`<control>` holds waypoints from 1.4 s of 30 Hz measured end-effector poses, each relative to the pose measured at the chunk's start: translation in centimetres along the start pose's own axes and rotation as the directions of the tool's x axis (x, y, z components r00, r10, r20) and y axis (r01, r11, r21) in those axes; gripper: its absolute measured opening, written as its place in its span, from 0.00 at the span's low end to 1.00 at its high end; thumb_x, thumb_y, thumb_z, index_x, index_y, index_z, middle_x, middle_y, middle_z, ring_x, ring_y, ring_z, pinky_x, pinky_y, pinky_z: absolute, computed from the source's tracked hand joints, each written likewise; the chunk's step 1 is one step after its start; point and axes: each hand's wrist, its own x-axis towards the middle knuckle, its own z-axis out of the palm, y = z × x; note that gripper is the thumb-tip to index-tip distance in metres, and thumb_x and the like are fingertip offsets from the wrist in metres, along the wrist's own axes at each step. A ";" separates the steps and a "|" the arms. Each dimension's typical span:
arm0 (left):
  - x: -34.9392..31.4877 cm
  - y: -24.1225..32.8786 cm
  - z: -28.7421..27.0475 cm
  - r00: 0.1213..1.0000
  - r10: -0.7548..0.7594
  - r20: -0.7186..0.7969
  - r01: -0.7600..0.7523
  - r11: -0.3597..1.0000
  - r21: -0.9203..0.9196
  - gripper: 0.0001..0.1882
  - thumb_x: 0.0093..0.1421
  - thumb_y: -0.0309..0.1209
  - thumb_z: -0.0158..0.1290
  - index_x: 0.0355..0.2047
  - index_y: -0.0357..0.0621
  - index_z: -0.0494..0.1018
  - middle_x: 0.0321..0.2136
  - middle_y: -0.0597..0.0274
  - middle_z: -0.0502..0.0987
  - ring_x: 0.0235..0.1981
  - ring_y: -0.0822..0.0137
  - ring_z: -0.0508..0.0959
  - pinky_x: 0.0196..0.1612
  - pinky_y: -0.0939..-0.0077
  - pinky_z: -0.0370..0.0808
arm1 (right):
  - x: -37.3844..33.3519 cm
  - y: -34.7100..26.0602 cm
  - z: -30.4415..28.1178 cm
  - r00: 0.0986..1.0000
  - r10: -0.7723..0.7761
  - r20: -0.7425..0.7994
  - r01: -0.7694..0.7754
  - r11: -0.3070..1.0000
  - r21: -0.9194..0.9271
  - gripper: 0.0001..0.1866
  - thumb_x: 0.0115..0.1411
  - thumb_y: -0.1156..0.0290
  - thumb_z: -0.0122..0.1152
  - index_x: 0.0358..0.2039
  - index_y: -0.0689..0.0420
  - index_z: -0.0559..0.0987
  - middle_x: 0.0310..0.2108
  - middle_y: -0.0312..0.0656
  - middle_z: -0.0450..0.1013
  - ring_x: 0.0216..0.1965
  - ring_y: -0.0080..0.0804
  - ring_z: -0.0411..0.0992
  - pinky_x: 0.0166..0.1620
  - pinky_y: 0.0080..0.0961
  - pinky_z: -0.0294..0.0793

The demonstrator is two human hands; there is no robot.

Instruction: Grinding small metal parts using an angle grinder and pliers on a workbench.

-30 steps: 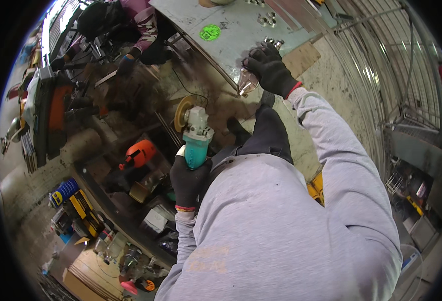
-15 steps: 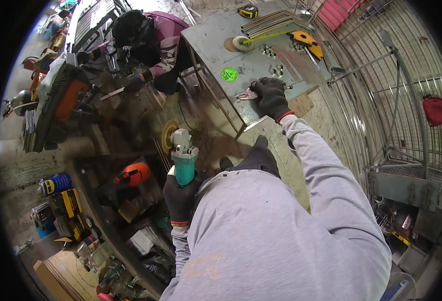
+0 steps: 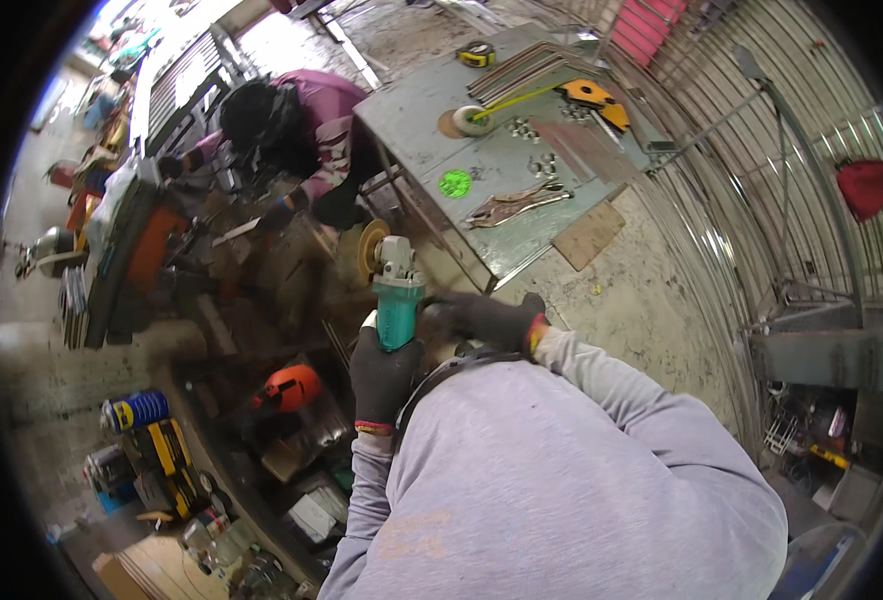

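My left hand (image 3: 386, 378), in a dark glove with a red cuff edge, is closed around the teal body of an angle grinder (image 3: 399, 308). The grinder's grey head points up and carries a tan disc (image 3: 370, 249) on its left side. My right hand (image 3: 483, 320), gloved alike, is just right of the grinder, in front of my waist. Its fingers are blurred and partly hidden, so I cannot tell whether they touch the tool. A long metal tool like locking pliers (image 3: 517, 204) lies on the metal-topped table (image 3: 416, 140), beyond my right hand.
On the table are a tape measure (image 3: 475, 54), a yellow-orange angled tool (image 3: 595, 103), bent rods, small metal parts and a green round patch (image 3: 454, 183). A co-worker (image 3: 306, 130) crouches left of it. A cluttered shelf unit (image 3: 211, 440) stands near left; metal bars line the right.
My right hand has left the pliers-like tool on the table and come back beside the grinder. The grinder, still in my left hand, sits slightly higher and further right in view.
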 end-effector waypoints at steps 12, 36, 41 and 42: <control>2.1 -1.4 3.3 0.835 0.048 0.549 0.249 0.856 -0.454 0.34 0.67 0.26 0.67 0.71 0.31 0.72 0.49 0.64 0.85 0.45 0.75 0.82 0.51 0.73 0.81 | 0.9 -3.0 -1.7 0.622 0.771 0.135 -0.076 -0.112 0.991 0.21 0.72 0.70 0.71 0.62 0.63 0.80 0.55 0.42 0.83 0.58 0.35 0.83 0.66 0.35 0.81; 15.0 4.8 9.9 0.937 -0.183 0.296 0.262 0.931 -0.253 0.25 0.57 0.33 0.68 0.54 0.38 0.81 0.37 0.62 0.86 0.33 0.69 0.84 0.39 0.68 0.82 | -1.1 7.2 -16.2 0.855 0.486 -0.181 -0.507 0.857 -0.091 0.25 0.64 0.59 0.74 0.59 0.54 0.83 0.52 0.52 0.83 0.54 0.56 0.82 0.58 0.52 0.79; 21.7 8.2 11.9 0.985 -0.163 -0.059 0.167 0.983 0.071 0.22 0.55 0.37 0.71 0.45 0.36 0.84 0.35 0.55 0.88 0.35 0.60 0.88 0.42 0.61 0.83 | -5.3 10.9 -18.0 0.879 0.372 -0.298 -0.475 0.740 -0.476 0.21 0.64 0.59 0.70 0.57 0.50 0.84 0.55 0.47 0.80 0.59 0.49 0.77 0.61 0.53 0.71; 23.1 8.5 12.4 0.986 -0.137 -0.090 0.151 0.973 0.173 0.23 0.54 0.39 0.72 0.46 0.36 0.84 0.35 0.51 0.89 0.36 0.55 0.89 0.43 0.58 0.83 | -5.9 11.7 -18.1 0.887 0.406 -0.222 -0.458 0.702 -0.546 0.21 0.65 0.60 0.69 0.57 0.49 0.84 0.58 0.46 0.79 0.61 0.48 0.76 0.62 0.51 0.71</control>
